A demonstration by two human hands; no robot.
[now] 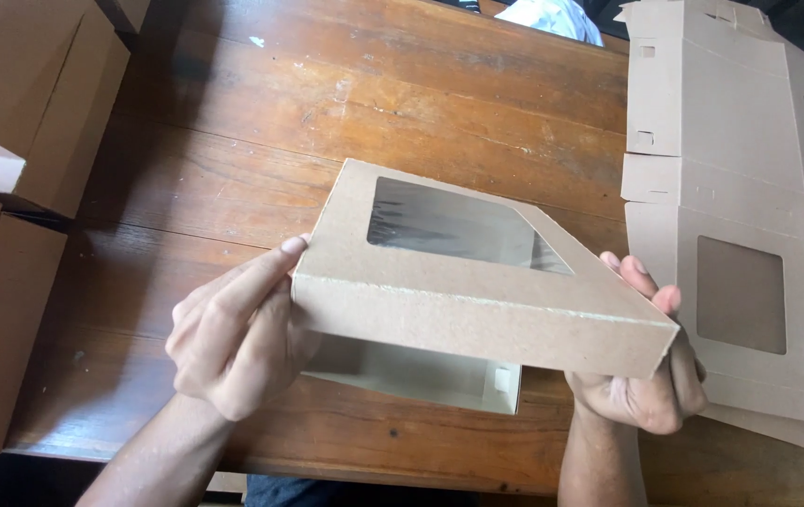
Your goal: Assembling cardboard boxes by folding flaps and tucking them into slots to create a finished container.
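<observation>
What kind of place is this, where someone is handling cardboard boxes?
Probably a small packing workshop: a worn wooden table, a stack of flat unfolded brown cardboard blanks, and both hands holding a brown windowed cardboard box.

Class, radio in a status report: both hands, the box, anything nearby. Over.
Left hand and right hand grip the windowed cardboard box at its ends, lid partly open. Flat box blanks stacked to the right. Over.

windowed box (477,282) held above the table (327,122), near its front edge, centre. left hand (233,338) at the box's left end, right hand (641,376) at its right end. stack of flat box blanks (730,169) on the table to the right. folded boxes (17,122) off the left edge.
</observation>
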